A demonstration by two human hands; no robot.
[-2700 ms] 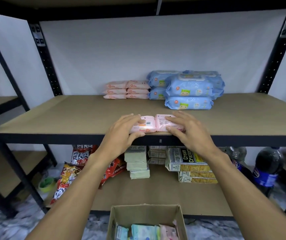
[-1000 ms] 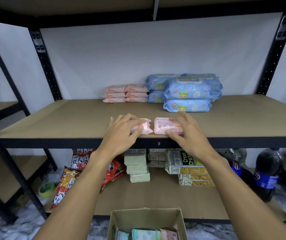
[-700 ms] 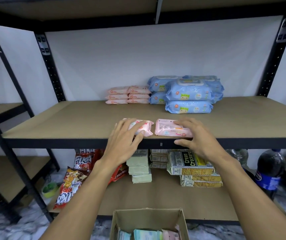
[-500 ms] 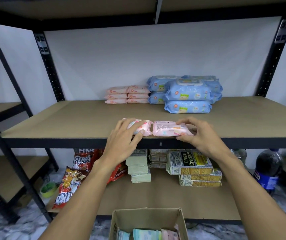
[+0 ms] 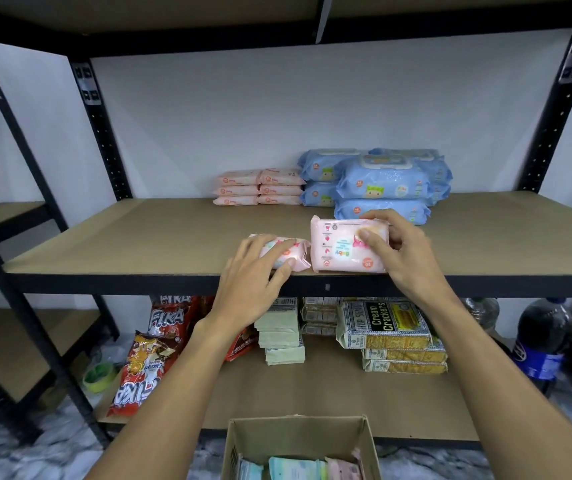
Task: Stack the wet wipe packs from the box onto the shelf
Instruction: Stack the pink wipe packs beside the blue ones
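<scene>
Box (image 5: 298,433) below you has packs left, count unclear. Your left hand (image 5: 250,282) grips the left pack (image 5: 289,252) flat at the shelf (image 5: 139,237) front edge. Your right hand (image 5: 406,258) clamps the right pack (image 5: 340,251), tipped up. Pink stacks (image 5: 260,187) and blue stacks (image 5: 381,185) already at back.

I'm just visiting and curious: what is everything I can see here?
flat pack: one, pink, shelf front edge
tipped pack: one, pink, right of it
small packs: six, pink, shelf back
blue packs: several, blue, shelf back right
shelf: one, brown, middle
box: one, brown, bottom centre, packs inside
snack bags: several, red, lower shelf left
crackers: stack, yellow-white, lower shelf
bottle: one, dark, lower right
left hand: one, holds flat pack
right hand: one, grips tipped pack
</scene>
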